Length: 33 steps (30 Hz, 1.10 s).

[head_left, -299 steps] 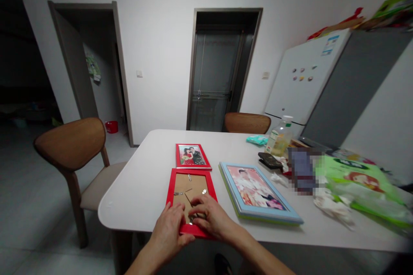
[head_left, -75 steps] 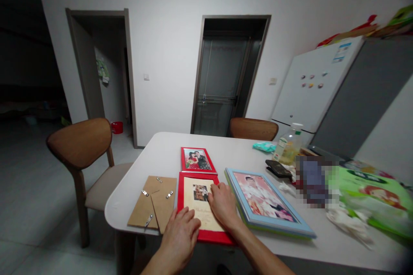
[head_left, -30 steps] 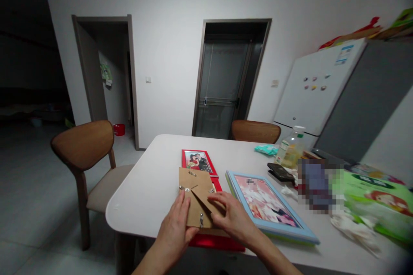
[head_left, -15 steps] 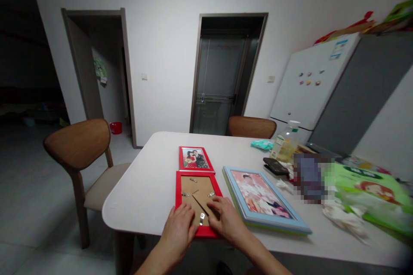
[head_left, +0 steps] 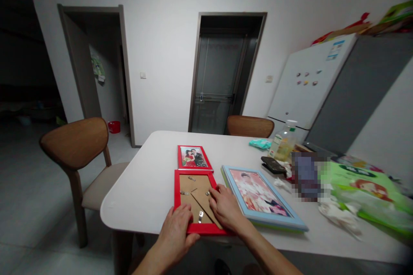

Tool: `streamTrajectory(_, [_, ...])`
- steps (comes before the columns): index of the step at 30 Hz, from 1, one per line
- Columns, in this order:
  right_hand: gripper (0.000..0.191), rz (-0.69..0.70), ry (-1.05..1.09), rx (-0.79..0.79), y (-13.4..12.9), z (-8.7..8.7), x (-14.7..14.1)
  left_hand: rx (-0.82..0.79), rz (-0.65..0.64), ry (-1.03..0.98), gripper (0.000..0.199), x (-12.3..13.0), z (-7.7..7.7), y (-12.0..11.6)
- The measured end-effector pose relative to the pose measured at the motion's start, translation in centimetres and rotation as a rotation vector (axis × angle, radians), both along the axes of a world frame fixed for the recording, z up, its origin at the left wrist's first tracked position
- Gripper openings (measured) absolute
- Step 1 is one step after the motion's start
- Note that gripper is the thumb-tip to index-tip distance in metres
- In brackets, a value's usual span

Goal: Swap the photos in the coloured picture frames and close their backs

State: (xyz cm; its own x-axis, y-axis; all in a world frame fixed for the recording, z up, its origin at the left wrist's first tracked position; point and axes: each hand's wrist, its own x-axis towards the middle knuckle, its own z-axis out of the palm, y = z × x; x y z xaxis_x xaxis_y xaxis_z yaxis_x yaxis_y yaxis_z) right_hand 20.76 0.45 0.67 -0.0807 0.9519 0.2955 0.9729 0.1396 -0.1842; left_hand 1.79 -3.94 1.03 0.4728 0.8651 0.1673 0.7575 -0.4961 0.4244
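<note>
A red picture frame (head_left: 177, 189) lies face down near the table's front edge, its brown backing board (head_left: 196, 184) up. Small metal clips and a slanting brown strut (head_left: 206, 209) sit on that board. My left hand (head_left: 177, 225) grips the near left corner, thumb along the front edge and fingers bent over the left side. On the right side, my right hand (head_left: 226, 207) has its fingers curled onto the frame, fingertips at the right-hand clip (head_left: 208, 193), which they partly hide. Just beyond lies a second red frame (head_left: 194, 157), photo side up.
A light blue picture frame (head_left: 263, 193) lies on a stack to the right. Behind it are a dark wallet (head_left: 273, 165), a bottle of yellowish liquid (head_left: 283, 142), a blurred-out item (head_left: 306, 176), crumpled tissue (head_left: 340, 215) and a green package (head_left: 368, 189). A wooden chair (head_left: 75, 144) stands at left.
My right hand has moved up and right, from beside the bottom clip to the right-hand clip. My left thumb has shifted down to the frame's front edge.
</note>
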Motion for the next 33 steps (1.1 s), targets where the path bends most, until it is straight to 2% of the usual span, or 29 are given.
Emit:
streamTrajectory(9, [0.029, 0.074, 0.074, -0.037, 0.1, -0.1, 0.1, 0.016, 0.034, -0.009, 0.056, 0.0, -0.2, -0.1])
streamTrajectory(13, [0.028, 0.100, 0.087, 0.050, -0.8, -0.2, -0.1, 0.015, 0.012, -0.033, 0.053, -0.3, -0.4, 0.1])
streamTrajectory(16, [0.028, 0.282, 0.103, 0.098, -2.2, -0.3, -0.8, -0.002, -0.005, -0.048, 0.047, -0.4, -0.5, 0.3])
streamTrajectory(18, [0.026, 0.455, 0.111, 0.062, -3.3, -0.1, -1.4, -0.002, -0.006, -0.061, 0.046, -0.5, -0.7, 0.4])
streamTrajectory(20, [0.023, 0.550, 0.111, 0.027, -4.2, 0.2, -2.0, 0.003, -0.006, -0.071, 0.048, -0.4, -1.0, 0.5])
streamTrajectory(25, [0.020, 0.554, 0.135, 0.010, -4.9, 0.8, -2.2, 0.007, 0.000, -0.087, 0.057, -0.4, -1.2, 0.6])
streamTrajectory(33, [0.022, 0.534, 0.176, -0.052, -4.6, 0.8, -2.1, 0.013, 0.004, -0.110, 0.056, -0.5, -1.2, 0.5])
